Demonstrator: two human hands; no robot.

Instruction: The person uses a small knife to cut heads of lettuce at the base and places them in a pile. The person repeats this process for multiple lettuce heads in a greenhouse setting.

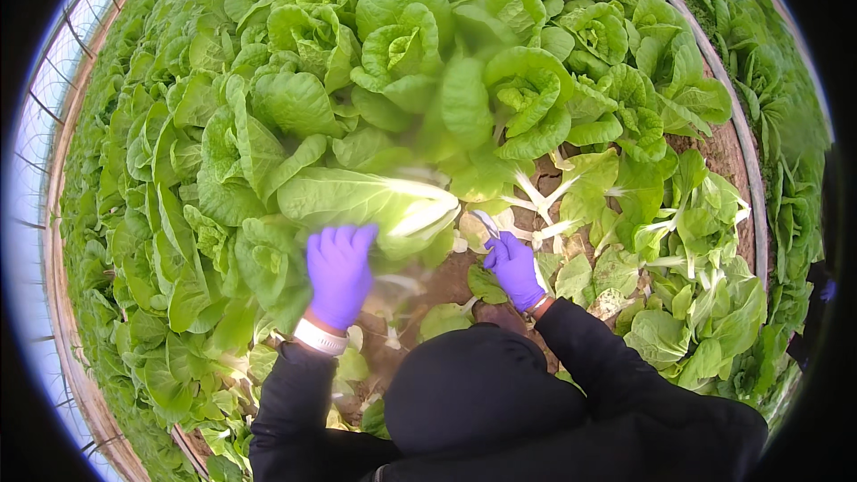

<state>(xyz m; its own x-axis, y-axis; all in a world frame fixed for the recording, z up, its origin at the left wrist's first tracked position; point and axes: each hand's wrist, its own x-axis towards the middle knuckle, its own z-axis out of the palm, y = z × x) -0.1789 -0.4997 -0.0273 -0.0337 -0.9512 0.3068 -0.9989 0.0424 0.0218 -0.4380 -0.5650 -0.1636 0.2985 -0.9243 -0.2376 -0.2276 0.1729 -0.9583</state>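
A head of leafy cabbage (355, 201) lies tipped on its side in front of me, its white stalk end pointing right. My left hand (340, 274), in a purple glove, grips its leafy side from below; the leaves partly hide the fingers' hold. My right hand (514, 271), also gloved in purple, holds a small knife (485, 221) with the blade angled up and left. The blade is just right of the pale stalk base, and its handle is hidden in my fist. Loose trimmed leaves (549, 204) with white stalks lie right of the knife.
Standing cabbages (402, 40) grow densely ahead and to the left. More cut leaves (703, 288) cover the soil (455, 278) on the right. A pale curved edging (740, 120) borders the bed at right. A netted wall (40, 107) runs along the far left.
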